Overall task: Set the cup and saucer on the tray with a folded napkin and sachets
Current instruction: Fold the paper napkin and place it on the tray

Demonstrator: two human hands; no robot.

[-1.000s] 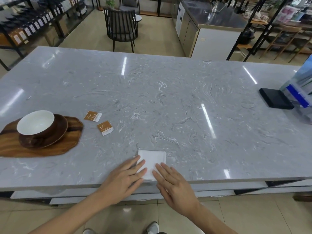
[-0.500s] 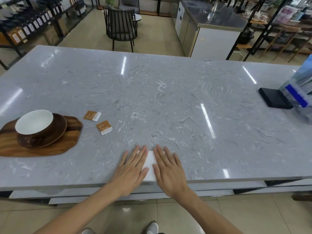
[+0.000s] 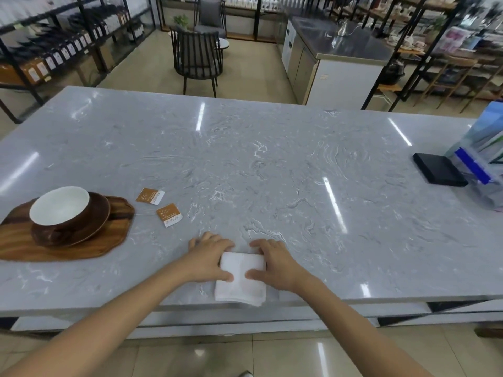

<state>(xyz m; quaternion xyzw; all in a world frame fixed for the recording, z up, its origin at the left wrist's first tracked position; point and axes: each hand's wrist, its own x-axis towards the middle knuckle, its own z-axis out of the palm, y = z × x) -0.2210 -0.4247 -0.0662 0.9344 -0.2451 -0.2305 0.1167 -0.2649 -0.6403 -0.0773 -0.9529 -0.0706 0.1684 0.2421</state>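
A white folded napkin [image 3: 241,278] lies at the near edge of the grey marble counter [image 3: 272,172]. My left hand [image 3: 208,261] grips its left side and my right hand [image 3: 275,263] grips its right side, thumbs on top, fingers curled over the far edge. At the far left a wooden tray [image 3: 81,246] carries a brown saucer [image 3: 94,227] with a brown cup, white inside [image 3: 60,208]. Two orange-and-white sachets [image 3: 150,196] [image 3: 169,214] lie on the counter just right of the tray.
A black flat box [image 3: 439,172] and a clear holder with blue leaflets [image 3: 484,161] stand at the right edge. Behind the counter are a dark chair [image 3: 197,58], shelving and a steel-topped cabinet [image 3: 340,50].
Both hands went from lying flat on the napkin to holding its sides with fingers curled. The napkin now looks narrower and thicker. The view tilted, so the counter sits lower in frame.
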